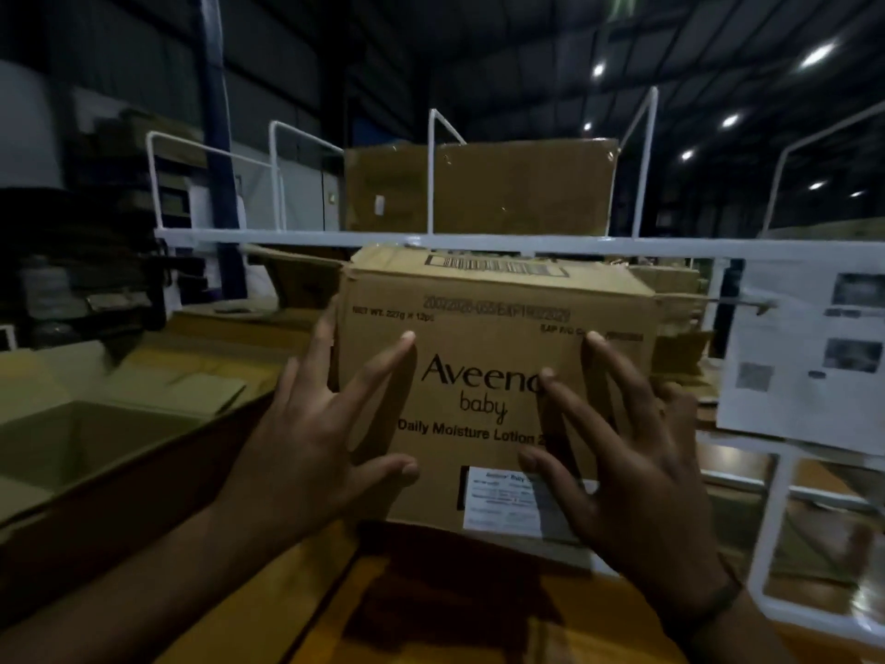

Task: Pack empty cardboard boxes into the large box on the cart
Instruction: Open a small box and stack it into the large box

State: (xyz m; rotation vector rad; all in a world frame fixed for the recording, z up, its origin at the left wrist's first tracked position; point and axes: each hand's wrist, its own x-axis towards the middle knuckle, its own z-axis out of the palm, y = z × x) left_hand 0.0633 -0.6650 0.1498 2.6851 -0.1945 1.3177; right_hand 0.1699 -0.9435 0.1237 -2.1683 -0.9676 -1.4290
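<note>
Pickup step, by the look of it. Pressing left hand (306, 424) and right hand (637, 452) flat on front of Aveeno baby box (493, 385), fingers splayed, clasping nothing. Sitting on brown cardboard below white rack rail (287, 237). Next: clamp sides, lift, carry left to open large box (96, 424).

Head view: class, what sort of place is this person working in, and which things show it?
Probably a warehouse: a high dark roof with ceiling lights, a white metal rack holding a plain cardboard box, and a shipping carton printed Aveeno baby.
</note>
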